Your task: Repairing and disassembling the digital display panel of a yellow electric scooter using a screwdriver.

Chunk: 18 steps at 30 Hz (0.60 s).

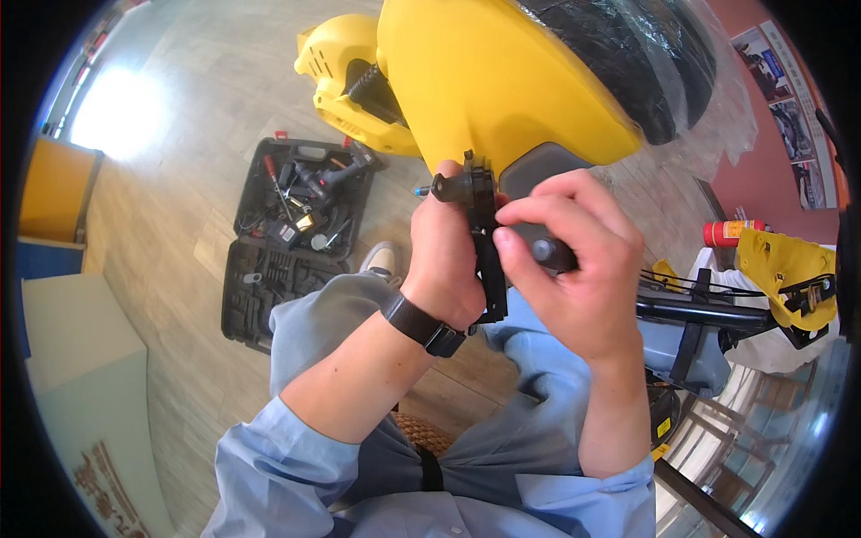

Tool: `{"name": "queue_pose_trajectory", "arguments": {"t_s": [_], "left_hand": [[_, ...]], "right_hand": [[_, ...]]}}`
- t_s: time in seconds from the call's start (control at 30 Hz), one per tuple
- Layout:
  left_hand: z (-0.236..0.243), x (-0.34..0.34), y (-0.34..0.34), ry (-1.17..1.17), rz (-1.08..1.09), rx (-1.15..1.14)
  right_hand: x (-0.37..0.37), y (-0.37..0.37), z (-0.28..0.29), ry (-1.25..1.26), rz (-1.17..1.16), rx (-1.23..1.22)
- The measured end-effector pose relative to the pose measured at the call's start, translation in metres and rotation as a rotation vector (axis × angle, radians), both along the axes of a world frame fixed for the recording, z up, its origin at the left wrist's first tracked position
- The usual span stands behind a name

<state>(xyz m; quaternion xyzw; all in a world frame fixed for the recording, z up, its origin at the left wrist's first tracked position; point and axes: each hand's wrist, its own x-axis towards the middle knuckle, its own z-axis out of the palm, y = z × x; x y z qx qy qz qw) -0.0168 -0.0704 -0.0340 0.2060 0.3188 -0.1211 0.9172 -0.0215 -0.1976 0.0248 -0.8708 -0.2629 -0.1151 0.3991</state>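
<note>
In front of me my left hand [439,255] is wrapped round a black mechanical part [484,251] with a knob near its top. My right hand [574,260] holds a dark-handled tool [556,254] against its palm, with the index finger and thumb touching the part's right side; the tool's far end is hidden. A short blue-tipped piece [421,191] shows left of the part. Just beyond both hands is a large yellow body panel [475,81], with a dark plastic-wrapped piece [637,72] at its right.
An open toolbox [247,291] with tools lies at left. A yellow shell [336,117] stands behind. At right are a black frame with cables [682,309], another yellow panel [780,264] and a red extinguisher [722,233]. Cabinets [81,314] line the left.
</note>
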Motion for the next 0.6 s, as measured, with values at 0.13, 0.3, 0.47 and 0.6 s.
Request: {"name": "queue_pose_trajectory", "arguments": {"t_s": [0.13, 0.3, 0.47, 0.6], "left_hand": [[-0.007, -0.001, 0.000, -0.034, 0.021, -0.006], [-0.007, -0.007, 0.002, -0.053, 0.028, -0.027], [-0.003, -0.013, 0.005, -0.183, 0.026, 0.077], [-0.006, -0.014, 0.009, -0.282, -0.039, 0.105]], "right_hand": [[-0.003, 0.009, -0.010, -0.068, -0.059, -0.029], [-0.004, 0.012, -0.010, -0.194, -0.041, -0.116], [-0.010, 0.015, -0.013, -0.214, -0.060, -0.168], [-0.011, 0.015, -0.017, -0.189, -0.088, -0.113]]}}
